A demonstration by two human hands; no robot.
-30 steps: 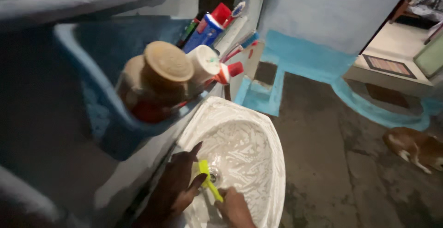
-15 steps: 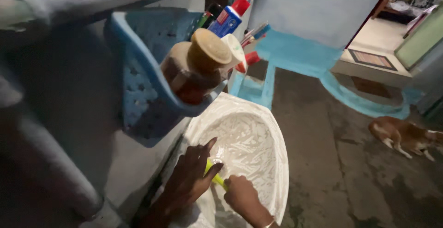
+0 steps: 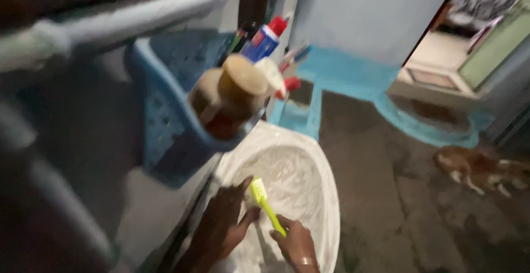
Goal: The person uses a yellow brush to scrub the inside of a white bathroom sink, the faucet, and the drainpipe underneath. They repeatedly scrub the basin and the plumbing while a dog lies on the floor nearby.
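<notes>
Head view, blurry frame. Right hand (image 3: 295,244) grips the handle end of a yellow-green toothbrush (image 3: 266,205), bristle head raised over the white washbasin (image 3: 323,195). Left hand (image 3: 226,223) spread open, thumb and forefinger touching the brush head, palm resting inside the basin's left side. Blue wall caddy (image 3: 165,124) just above holds a brown jar (image 3: 234,96) and a toothpaste tube (image 3: 265,38). Brown-white dog (image 3: 475,168) lies on the floor, well apart.
</notes>
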